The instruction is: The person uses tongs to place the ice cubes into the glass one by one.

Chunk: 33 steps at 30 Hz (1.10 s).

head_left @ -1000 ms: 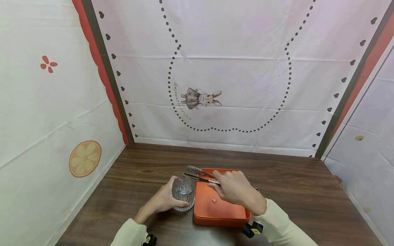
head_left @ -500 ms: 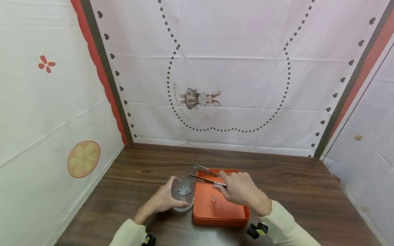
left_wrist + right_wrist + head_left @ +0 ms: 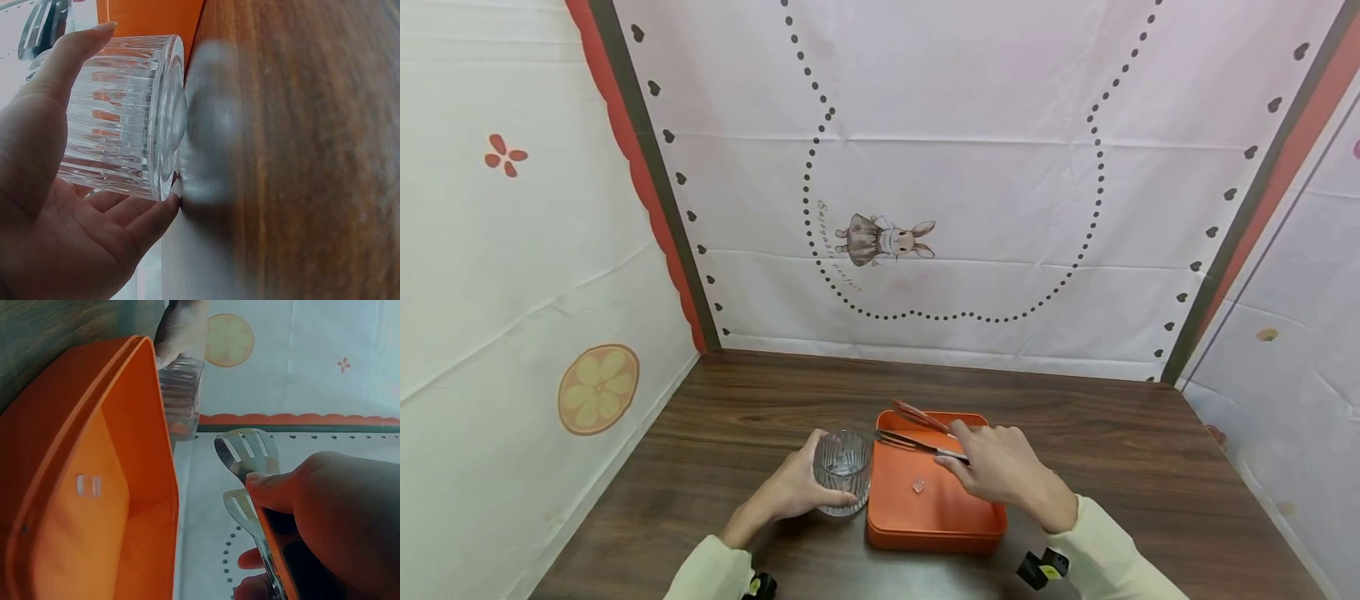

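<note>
My left hand curls round a clear ribbed glass standing on the table, thumb across its near side. The left wrist view shows the glass from the side, its base just at the wood. In my right hand is a pair of metal tongs with slotted ends. Those ends stand apart above the left part of an orange box, and nothing shows between them. Inside the box lies one small clear cube, also seen in the right wrist view beneath the tongs.
The dark wooden table stretches behind and to both sides of the box. Printed white cloth walls it in at the back and sides. The box's left wall is close beside the glass.
My right hand has carried the tongs rightward, from over the glass rim to over the box. The left hand keeps its hold on the glass, and the cube stays in place.
</note>
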{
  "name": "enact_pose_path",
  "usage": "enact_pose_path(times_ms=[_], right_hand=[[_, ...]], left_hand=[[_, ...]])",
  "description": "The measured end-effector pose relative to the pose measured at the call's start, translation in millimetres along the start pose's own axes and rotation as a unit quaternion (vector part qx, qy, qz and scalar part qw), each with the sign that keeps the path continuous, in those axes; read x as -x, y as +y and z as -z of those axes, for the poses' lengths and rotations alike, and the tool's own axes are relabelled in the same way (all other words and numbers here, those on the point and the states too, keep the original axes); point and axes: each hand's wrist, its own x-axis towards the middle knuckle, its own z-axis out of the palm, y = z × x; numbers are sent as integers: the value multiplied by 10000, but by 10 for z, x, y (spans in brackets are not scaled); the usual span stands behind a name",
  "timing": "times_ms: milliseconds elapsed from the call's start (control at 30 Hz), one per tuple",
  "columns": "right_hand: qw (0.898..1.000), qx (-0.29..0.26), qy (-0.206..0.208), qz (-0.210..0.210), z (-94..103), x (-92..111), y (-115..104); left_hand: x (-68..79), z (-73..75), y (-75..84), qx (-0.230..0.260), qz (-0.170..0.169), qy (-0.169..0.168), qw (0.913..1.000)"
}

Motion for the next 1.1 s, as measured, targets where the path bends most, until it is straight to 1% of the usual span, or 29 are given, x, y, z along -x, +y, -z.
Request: enact_pose_path(times_ms=[267, 633, 867, 1100], right_hand=[[9997, -26, -151, -167, -76, 69, 63], [9989, 13, -382, -269, -189, 150, 106], [9961, 4, -789, -394, -265, 170, 118], [9926, 92, -1106, -493, -274, 188, 122]], left_hand=[[2, 1, 3, 21, -6, -8, 10000], [10, 5, 5, 56, -98, 40, 9999], [13, -2, -5, 63, -89, 38, 9999], [5, -3, -13, 23, -124, 65, 9999]])
